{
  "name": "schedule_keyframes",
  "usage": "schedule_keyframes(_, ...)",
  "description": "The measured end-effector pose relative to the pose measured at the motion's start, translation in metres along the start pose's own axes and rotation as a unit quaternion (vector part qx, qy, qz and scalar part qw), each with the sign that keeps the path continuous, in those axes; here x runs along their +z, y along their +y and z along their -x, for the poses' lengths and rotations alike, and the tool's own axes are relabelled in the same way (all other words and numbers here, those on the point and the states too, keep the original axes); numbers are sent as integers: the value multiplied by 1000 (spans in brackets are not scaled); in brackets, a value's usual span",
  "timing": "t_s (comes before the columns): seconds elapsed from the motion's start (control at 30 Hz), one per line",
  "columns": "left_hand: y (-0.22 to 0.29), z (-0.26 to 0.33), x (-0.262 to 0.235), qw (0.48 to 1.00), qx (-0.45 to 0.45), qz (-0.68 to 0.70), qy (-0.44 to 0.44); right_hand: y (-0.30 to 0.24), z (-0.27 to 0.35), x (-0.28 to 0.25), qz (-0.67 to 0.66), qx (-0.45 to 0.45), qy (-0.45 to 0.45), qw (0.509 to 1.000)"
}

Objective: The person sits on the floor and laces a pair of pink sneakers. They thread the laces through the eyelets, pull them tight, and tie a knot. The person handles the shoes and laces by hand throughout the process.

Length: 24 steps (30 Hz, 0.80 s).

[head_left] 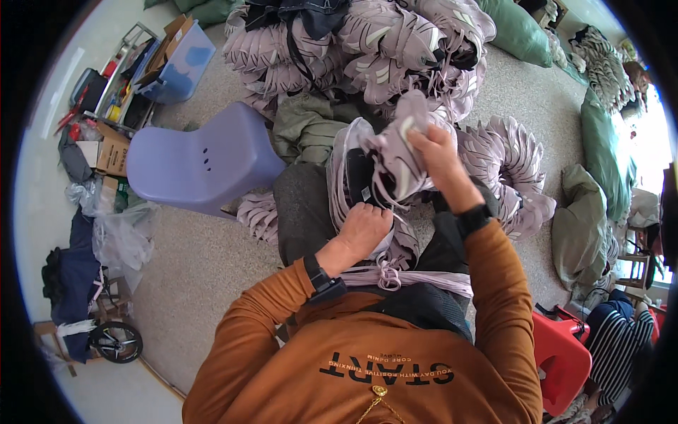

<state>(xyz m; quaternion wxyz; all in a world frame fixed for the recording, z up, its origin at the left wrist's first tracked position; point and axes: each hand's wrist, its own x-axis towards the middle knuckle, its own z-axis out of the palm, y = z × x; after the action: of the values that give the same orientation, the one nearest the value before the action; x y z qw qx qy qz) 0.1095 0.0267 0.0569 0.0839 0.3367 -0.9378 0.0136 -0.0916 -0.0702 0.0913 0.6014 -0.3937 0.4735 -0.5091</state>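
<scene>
Raised over my lap, my right hand (439,157) is closed round a pale lilac shoe upper (404,164), somewhat blurred, with loose laces hanging from it. My left hand (361,230) rests lower, its fingers curled together beside the hanging laces. What those fingers pinch is hidden. Just beyond them a dark-lined opening with pale lilac edges (339,173) lies between my knees. Across my lap runs a bundle of lilac shoelaces (431,280), tied round at its middle.
Large stacks of lilac shoe uppers (395,35) stand ahead, and a curved row of them (503,166) lies to the right. A purple plastic chair (205,159) is at the left. A red plastic stool (561,357) stands at the lower right, green sacks (604,152) beyond.
</scene>
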Motion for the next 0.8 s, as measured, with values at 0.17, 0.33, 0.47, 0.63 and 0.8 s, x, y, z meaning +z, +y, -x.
schedule_keyframes(0.17,0,12,-1,997,-33,30,-64,36,20,50,260,-153,-181,936)
schedule_keyframes(0.33,-7,24,-24,989,-8,144,-20,16,38,29,282,-109,-180,936)
schedule_keyframes(0.47,3,-1,-37,977,14,196,83,4,19,-27,392,-258,68,880)
schedule_keyframes(0.63,-7,-71,-30,957,40,193,214,43,19,-72,496,-277,59,821)
schedule_keyframes(0.8,-85,-40,-13,983,-137,122,-6,51,49,-100,508,-212,69,832)
